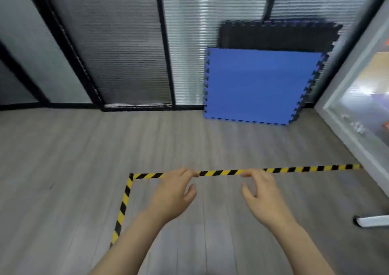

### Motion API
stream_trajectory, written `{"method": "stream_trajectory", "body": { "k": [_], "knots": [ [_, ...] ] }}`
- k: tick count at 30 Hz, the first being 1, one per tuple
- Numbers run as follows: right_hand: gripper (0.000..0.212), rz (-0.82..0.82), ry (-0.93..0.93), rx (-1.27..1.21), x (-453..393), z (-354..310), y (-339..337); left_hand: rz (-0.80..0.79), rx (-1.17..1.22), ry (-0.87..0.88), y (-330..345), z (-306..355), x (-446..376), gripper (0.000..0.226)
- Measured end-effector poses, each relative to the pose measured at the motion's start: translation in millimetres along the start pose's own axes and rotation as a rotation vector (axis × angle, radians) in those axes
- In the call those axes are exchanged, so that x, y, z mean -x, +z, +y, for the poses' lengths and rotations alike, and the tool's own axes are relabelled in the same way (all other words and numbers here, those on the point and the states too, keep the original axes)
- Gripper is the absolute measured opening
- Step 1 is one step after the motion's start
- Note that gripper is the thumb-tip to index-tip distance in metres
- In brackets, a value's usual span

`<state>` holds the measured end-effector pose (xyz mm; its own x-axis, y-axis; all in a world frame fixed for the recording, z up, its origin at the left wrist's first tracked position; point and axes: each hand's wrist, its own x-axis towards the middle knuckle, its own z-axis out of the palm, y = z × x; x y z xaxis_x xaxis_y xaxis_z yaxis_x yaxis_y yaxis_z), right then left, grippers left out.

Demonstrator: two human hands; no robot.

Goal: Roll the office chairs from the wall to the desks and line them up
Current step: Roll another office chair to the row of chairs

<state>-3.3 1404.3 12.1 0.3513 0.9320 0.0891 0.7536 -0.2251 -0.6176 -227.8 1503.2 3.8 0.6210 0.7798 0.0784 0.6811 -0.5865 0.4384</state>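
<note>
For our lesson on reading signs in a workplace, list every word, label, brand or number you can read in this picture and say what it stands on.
No readable text anywhere in the head view.
Floor tape: yellow and black stripes only, no words.
Blue foam mat and the black mat behind it: plain, no label.
Glass panel at right: blurred shapes and colours; any writing is too blurred to read.

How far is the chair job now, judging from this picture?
Done: nothing can be confirmed; no chair or desk is in view. In hand: nothing; the left hand and right hand are held out, loosely open, over the floor near the striped tape. Only foam mats lean on the wall. Left: whether any chairs remain to roll and line up cannot be told.
</note>
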Motion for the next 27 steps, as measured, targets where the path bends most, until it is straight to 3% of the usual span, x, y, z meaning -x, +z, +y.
{"method": "stream_trajectory", "body": {
  "k": [6, 9, 15, 22, 27],
  "knots": [
    [0.024, -0.265, -0.267, 0.017, -68, -111, 111, 0.132, -0.003, -0.398, -64, -131, 59, 0.034],
    [0.023, -0.372, -0.366, 0.016, -97, -163, 159, 0.201, -0.002, -0.538, -87, -181, 88, 0.055],
    [0.021, -0.522, -0.563, -0.003, -171, -257, 258, 0.288, -0.019, -0.761, -127, -280, 108, 0.028],
    [0.021, -0.647, -0.809, 0.034, -266, -384, 353, 0.361, -0.021, -0.916, -188, -384, 80, 0.028],
    [0.024, -0.760, -0.972, 0.065, -310, -476, 415, 0.505, -0.013, -1.033, -229, -450, 83, 0.024]
  ]
}}
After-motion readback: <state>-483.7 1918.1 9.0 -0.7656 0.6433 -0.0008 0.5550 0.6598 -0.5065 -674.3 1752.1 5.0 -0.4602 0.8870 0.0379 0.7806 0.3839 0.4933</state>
